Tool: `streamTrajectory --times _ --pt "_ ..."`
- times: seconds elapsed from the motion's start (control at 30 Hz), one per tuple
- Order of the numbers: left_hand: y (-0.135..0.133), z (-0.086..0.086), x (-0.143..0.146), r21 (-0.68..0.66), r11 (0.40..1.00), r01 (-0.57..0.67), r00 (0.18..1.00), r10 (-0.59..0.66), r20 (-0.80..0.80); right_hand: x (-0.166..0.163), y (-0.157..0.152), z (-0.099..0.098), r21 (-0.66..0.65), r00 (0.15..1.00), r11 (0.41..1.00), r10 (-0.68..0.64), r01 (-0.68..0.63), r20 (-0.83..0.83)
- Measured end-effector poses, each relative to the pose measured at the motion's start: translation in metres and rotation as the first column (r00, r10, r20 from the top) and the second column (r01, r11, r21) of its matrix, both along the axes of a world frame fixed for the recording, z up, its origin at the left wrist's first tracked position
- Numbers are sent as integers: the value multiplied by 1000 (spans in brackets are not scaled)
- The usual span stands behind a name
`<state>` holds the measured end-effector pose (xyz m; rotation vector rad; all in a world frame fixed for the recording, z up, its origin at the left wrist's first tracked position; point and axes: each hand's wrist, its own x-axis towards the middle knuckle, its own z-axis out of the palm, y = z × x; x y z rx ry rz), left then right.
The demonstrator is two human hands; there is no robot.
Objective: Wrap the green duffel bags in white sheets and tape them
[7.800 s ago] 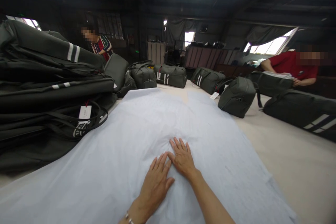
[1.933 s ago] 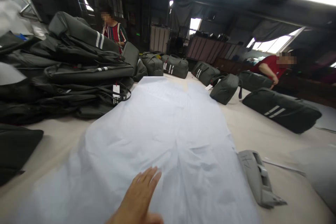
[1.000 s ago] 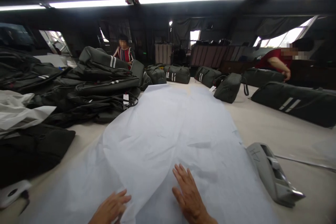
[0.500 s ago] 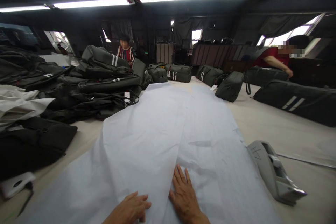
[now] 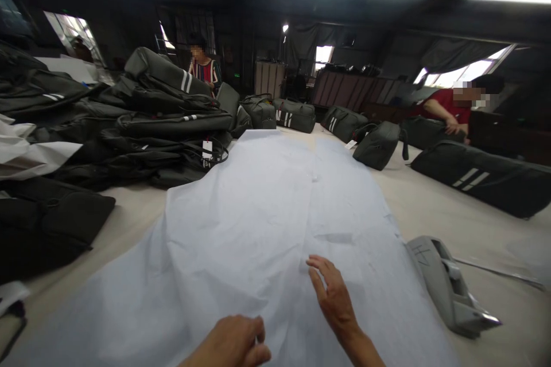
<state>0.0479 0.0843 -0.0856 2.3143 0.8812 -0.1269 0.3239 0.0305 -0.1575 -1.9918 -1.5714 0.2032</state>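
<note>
A large sheet of white tissue paper (image 5: 267, 218) lies spread along the table in front of me. My right hand (image 5: 333, 292) hovers just over its near part, fingers stretched out and slightly curved, holding nothing. My left hand (image 5: 236, 344) is at the bottom edge of the view, its fingers curled as if pinching the paper; what it grips is hidden. A grey tape dispenser (image 5: 447, 287) lies on the table to the right of my right hand.
Stacks of dark green duffel bags (image 5: 142, 126) fill the left side, with more bags (image 5: 379, 143) at the far end and a long one (image 5: 482, 178) at right. A person in a striped shirt (image 5: 204, 69) stands far left; another in red (image 5: 447, 106) works at right.
My right hand has lifted off the paper and moved a little right. My left hand has drawn back toward me and curled its fingers. The view has tilted slightly.
</note>
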Motion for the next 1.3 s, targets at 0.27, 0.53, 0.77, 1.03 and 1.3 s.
streamTrajectory --times 0.27,0.53,0.77,1.03,1.3 --pt "21 -97 70 273 927 257 950 -294 105 -12 46 -24 -378 972 922 160 -85 171" --pt "24 -129 65 611 743 273 899 -423 113 4 90 -2 -308 988 949 -23 69 151" --pt "15 -145 66 781 600 172 882 -447 149 26 143 -32 -357 997 932 -42 62 64" --pt "16 -127 66 306 878 369 911 -407 68 62 67 20 -141 944 950 -297 277 -145" --pt "28 -62 92 62 973 222 974 -220 -46 234 -186 98 -139 413 424 -905 895 -105"
